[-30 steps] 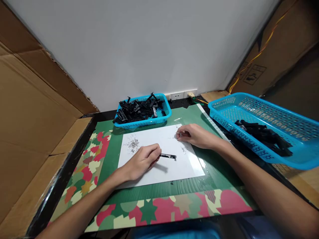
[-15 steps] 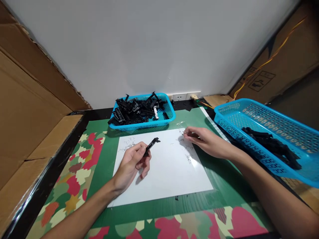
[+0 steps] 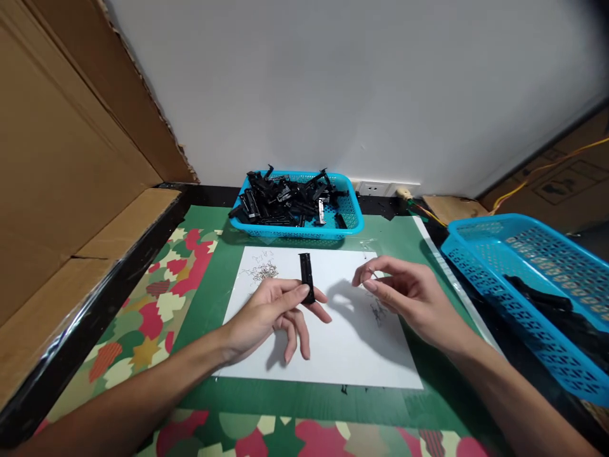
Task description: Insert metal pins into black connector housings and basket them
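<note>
Between the thumb and fingers of my left hand, a narrow black plastic part stands nearly upright over a white sheet. My right hand is closed in a pinch to its right, apart from the part. A tiny thin wire piece shows at those fingertips; its exact shape is too small to tell. On the sheet's left side lies a pile of small wire pieces. A smaller cluster of dark wire pieces lies under my right hand, partly hidden by it.
A blue basket heaped with black plastic parts stands behind the sheet. Another blue basket at the right holds more black parts. Small black bits lie by the sheet's front edge. Cardboard borders the left; a wall socket is behind.
My left hand has moved right and turned the black part more upright. My right hand has risen from the wire pieces at the right, pinching one. The view has shifted.
</note>
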Demonstrator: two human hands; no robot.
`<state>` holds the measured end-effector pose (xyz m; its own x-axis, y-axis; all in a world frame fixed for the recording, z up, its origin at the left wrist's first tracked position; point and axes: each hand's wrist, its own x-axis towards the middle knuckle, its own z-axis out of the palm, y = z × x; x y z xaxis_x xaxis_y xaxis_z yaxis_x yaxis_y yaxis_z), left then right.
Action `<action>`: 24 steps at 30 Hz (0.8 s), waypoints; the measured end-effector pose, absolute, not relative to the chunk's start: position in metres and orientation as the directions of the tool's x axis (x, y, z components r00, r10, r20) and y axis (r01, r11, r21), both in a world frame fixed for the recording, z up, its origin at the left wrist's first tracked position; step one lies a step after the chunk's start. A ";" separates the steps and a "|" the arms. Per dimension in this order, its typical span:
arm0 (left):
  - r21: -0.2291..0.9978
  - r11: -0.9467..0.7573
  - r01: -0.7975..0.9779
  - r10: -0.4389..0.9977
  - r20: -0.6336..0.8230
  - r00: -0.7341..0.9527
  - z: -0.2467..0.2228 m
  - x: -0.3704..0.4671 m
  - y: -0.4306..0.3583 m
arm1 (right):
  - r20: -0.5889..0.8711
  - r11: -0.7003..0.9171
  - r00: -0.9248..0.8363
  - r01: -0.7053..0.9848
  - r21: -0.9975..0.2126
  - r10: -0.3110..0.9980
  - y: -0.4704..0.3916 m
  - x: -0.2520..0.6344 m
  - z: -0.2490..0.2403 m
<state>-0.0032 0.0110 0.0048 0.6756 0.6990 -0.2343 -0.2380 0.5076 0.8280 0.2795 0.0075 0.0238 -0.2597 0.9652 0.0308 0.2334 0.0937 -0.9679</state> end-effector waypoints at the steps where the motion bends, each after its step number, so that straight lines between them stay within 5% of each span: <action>1: 0.822 0.519 -0.234 0.684 -0.235 0.690 0.005 -0.002 0.010 | 0.013 0.072 -0.271 0.207 -0.976 0.963 0.005 0.274 0.025; 7: 0.833 0.515 -0.203 0.634 -0.211 0.744 0.007 0.000 0.004 | -0.062 -0.053 -0.379 0.033 -0.998 0.923 -0.004 0.250 0.016; 14: 0.836 0.511 -0.200 0.658 -0.231 0.717 0.006 0.001 0.000 | 0.041 0.052 -0.293 0.027 -0.998 0.955 -0.010 0.237 0.008; 24: 0.847 0.498 -0.187 0.646 -0.218 0.732 0.008 0.002 -0.002 | 0.193 0.253 -0.236 0.260 -0.932 0.952 -0.020 0.232 0.015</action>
<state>0.0023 -0.0024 0.0081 0.7315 0.6459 -0.2182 -0.1870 0.4978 0.8469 0.2321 -0.0200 0.0152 -0.2359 0.9524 0.1930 0.2600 0.2533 -0.9318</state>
